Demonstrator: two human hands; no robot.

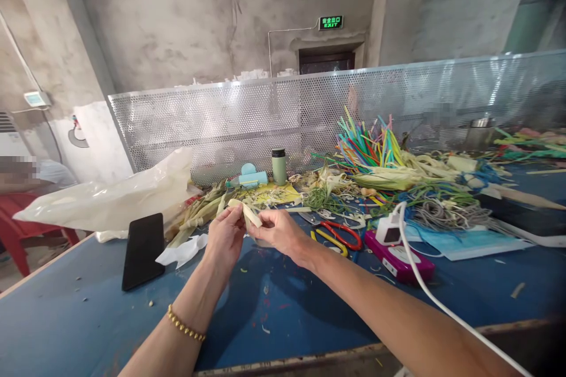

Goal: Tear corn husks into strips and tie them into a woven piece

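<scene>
Above the blue table, both hands come together around a pale strip of husk (pixel 250 214). My left hand (pixel 226 232), with a gold bead bracelet on its wrist, is closed, thumb and fingers pinching the strip's left part. My right hand (pixel 280 234) is closed at the strip's right end, its fingertips pressed on it. Just beyond the hands lies a yellow sheet (pixel 283 193) with scraps on it. Scissors with red and yellow handles (pixel 340 235) rest to the right of my right hand.
A black phone (pixel 144 252) and a white paper piece (pixel 183 250) lie left. Behind stand a green bottle (pixel 279 166) and colourful strips (pixel 371 141). A magenta box (pixel 400 259) with a white plug and cable sits right. Perforated metal panel (pixel 221 123) at the back.
</scene>
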